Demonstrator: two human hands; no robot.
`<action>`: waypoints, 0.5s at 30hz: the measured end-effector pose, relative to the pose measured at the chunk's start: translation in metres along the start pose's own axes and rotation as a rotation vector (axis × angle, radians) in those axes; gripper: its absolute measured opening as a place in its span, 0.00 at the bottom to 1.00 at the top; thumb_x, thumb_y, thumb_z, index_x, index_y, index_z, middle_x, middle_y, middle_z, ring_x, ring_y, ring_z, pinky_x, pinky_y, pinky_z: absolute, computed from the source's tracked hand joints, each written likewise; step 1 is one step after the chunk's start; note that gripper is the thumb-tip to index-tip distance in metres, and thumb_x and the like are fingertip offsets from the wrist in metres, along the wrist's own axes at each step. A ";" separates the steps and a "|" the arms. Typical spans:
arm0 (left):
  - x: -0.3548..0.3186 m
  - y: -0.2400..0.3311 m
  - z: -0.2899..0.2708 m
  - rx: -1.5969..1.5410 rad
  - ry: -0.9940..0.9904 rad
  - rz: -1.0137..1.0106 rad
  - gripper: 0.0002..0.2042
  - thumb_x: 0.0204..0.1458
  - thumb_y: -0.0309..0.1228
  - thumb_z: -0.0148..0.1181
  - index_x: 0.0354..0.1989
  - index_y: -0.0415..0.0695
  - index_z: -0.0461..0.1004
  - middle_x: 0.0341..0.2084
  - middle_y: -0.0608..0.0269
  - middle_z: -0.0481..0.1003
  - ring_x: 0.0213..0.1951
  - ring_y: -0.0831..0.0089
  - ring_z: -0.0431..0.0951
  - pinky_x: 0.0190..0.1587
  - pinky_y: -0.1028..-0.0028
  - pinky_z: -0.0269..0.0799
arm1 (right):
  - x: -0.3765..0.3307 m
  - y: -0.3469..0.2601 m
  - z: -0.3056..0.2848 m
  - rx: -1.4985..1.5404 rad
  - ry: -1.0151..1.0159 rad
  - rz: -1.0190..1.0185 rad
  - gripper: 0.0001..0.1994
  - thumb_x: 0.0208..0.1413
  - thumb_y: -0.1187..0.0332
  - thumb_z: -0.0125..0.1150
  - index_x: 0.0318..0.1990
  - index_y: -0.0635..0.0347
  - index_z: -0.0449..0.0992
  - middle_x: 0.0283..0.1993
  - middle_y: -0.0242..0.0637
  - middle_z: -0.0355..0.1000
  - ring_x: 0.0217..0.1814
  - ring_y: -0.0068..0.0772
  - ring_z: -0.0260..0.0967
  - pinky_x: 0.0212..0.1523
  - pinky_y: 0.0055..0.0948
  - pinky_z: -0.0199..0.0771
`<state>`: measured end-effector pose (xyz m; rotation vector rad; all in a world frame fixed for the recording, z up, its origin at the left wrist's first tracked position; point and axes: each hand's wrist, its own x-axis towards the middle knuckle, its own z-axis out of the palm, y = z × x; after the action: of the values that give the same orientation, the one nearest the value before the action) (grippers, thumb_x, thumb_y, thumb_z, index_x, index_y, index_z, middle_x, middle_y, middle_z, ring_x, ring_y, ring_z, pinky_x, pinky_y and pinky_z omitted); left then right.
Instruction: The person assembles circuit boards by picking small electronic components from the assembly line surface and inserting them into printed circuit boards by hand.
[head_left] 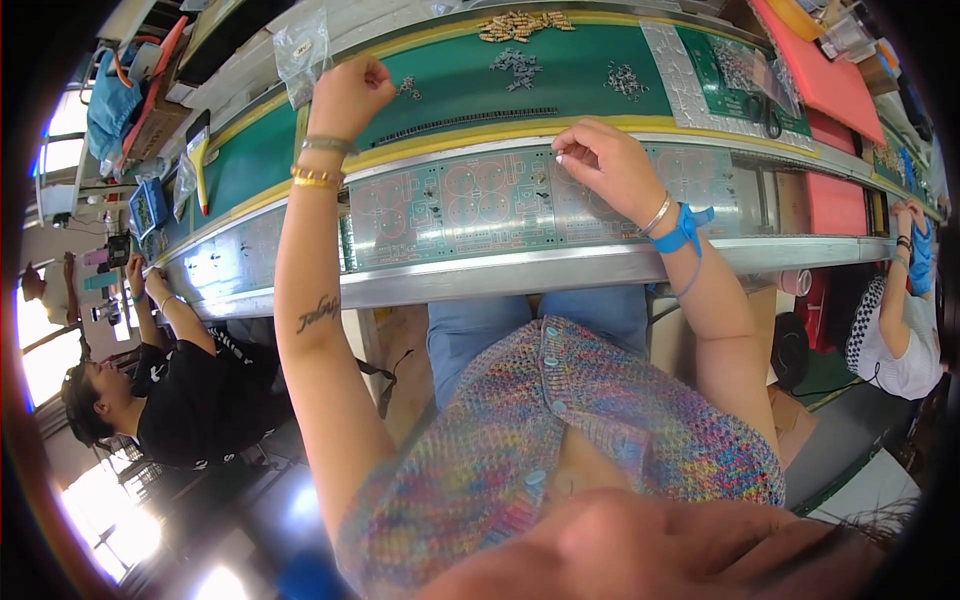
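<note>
My left hand (pixel 350 95) is raised over the green mat, its fingers curled together beside a small scatter of tiny components (pixel 408 87). Whatever it may hold is hidden. Over the row of circuit boards, my right hand (pixel 605 165) has thumb and forefinger pinched; a tiny pale spot at the tips is too small to name. Green printed circuit boards (pixel 495 205) with large circle outlines lie side by side along the metal rail below my hands. A few small parts (pixel 541 181) stand on them. A blue wrist strap (pixel 685 228) circles my right wrist.
Beyond the boards, the green mat (pixel 450 75) bears a dark strip of parts (pixel 465 125), grey components (pixel 515 68), silvery pieces (pixel 626 82) and tan cylindrical parts (pixel 525 25). A clear bag (pixel 302 50) lies at far left, scissors (pixel 766 118) at right. Co-workers sit on both sides.
</note>
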<state>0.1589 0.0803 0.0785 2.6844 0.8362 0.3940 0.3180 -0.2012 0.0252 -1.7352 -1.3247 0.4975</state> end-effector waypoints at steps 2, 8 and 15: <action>-0.025 0.005 -0.003 -0.118 -0.002 -0.003 0.07 0.41 0.31 0.62 0.29 0.43 0.79 0.25 0.56 0.78 0.28 0.66 0.79 0.36 0.72 0.74 | -0.001 -0.002 0.000 -0.006 -0.006 0.004 0.06 0.49 0.72 0.60 0.35 0.60 0.74 0.32 0.33 0.71 0.32 0.28 0.73 0.34 0.25 0.71; -0.119 0.042 0.018 -0.455 -0.219 0.016 0.06 0.45 0.24 0.61 0.32 0.41 0.79 0.27 0.60 0.79 0.31 0.73 0.80 0.37 0.77 0.74 | 0.000 -0.005 -0.001 -0.005 -0.014 -0.030 0.06 0.50 0.75 0.59 0.37 0.61 0.73 0.33 0.32 0.70 0.33 0.26 0.71 0.36 0.22 0.72; -0.164 0.086 0.055 -0.526 -0.200 -0.013 0.05 0.42 0.22 0.60 0.29 0.41 0.78 0.27 0.60 0.78 0.31 0.69 0.79 0.34 0.74 0.74 | 0.003 0.001 0.002 -0.020 -0.004 -0.048 0.07 0.50 0.73 0.59 0.37 0.61 0.74 0.33 0.32 0.70 0.33 0.25 0.70 0.36 0.21 0.71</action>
<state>0.0912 -0.0940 0.0313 2.1845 0.5905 0.2870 0.3179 -0.1972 0.0239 -1.7149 -1.3752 0.4627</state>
